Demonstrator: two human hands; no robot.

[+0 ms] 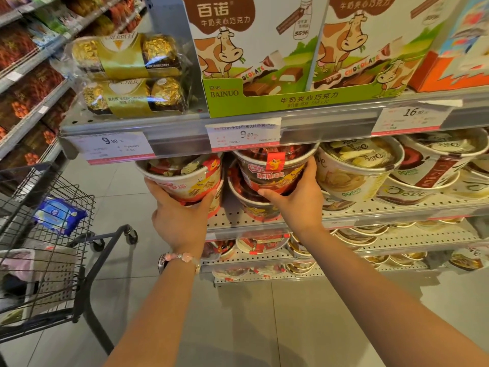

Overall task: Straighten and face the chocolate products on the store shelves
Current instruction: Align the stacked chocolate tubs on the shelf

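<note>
Two red and white chocolate tubs with clear lids sit at the left end of the middle shelf. My left hand [182, 218] cups the left tub [185, 178] from below, at the shelf's outer corner. My right hand [296, 200] grips the right tub [272, 172], which is stacked on another tub [254, 205] of the same kind. Cream and brown Dove tubs [360, 165] fill the shelf to the right. Above, gold foil chocolate packs [129, 72] lie stacked beside green Bainuo milk chocolate display boxes [264, 62].
A wire shopping cart [53, 234] with a blue packet [59, 215] stands at the left, close to the shelf end. Price tags [243, 135] line the upper shelf rail. Lower shelves [370, 239] hold more tubs. A side aisle of red packets [29, 75] runs at far left.
</note>
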